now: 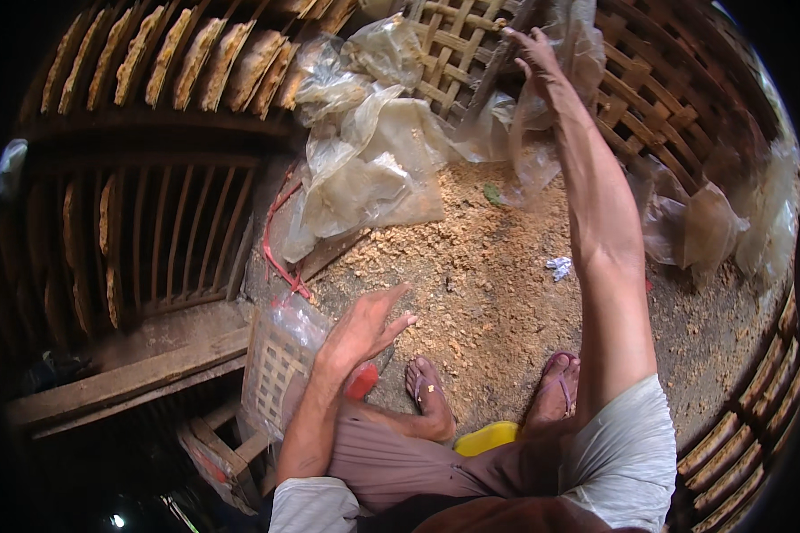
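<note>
My right arm stretches far forward, and my right hand (537, 55) is at the edge of a woven bamboo tray (444, 40). Its fingers are extended and apart. A small yellowish lump (500, 25) sits at the fingertips; I cannot tell whether they touch it. Crumpled clear plastic sheets (364, 169) hang beside and below that tray. My left hand (364, 327) hovers above the crumb-strewn floor (489, 284), fingers stretched out and holding nothing. Close to its wrist is a smaller woven panel (276, 369) partly wrapped in plastic.
Slatted wooden racks (178, 222) at the left hold several crusted slabs (209, 62). Similar slabs (729, 457) stand at the lower right. Another bamboo tray (658, 98) leans at the right. A yellow object (486, 438) lies between my sandalled feet, and red cord (274, 249) lies left.
</note>
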### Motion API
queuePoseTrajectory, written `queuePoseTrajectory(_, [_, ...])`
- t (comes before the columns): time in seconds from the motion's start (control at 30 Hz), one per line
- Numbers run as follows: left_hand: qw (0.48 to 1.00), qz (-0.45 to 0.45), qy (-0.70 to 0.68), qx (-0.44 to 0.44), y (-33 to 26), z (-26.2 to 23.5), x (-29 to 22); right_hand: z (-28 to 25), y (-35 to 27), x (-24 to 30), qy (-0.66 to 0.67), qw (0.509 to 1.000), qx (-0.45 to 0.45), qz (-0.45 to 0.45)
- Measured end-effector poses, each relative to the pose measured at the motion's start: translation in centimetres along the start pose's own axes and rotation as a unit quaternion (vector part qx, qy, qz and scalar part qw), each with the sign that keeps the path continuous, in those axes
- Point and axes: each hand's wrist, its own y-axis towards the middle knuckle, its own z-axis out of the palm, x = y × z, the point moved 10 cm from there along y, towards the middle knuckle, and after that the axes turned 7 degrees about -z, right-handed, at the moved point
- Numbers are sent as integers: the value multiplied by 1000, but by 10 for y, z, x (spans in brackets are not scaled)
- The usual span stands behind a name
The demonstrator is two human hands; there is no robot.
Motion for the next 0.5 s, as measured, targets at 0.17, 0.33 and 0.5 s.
queuePoseTrajectory(0.17, [1000, -2, -1, -3, 1, -7, 2, -14, 41, -13, 129, 991, 14, -17])
queuePoseTrajectory(0.33, [999, -19, -6, -28, -20, -3, 13, 79, -30, 53, 67, 994, 38, -75])
queuePoseTrajectory(0.5, [999, 26, -8, -42, -13, -14, 0, 83, -56, 102, -176, 962, -10, -208])
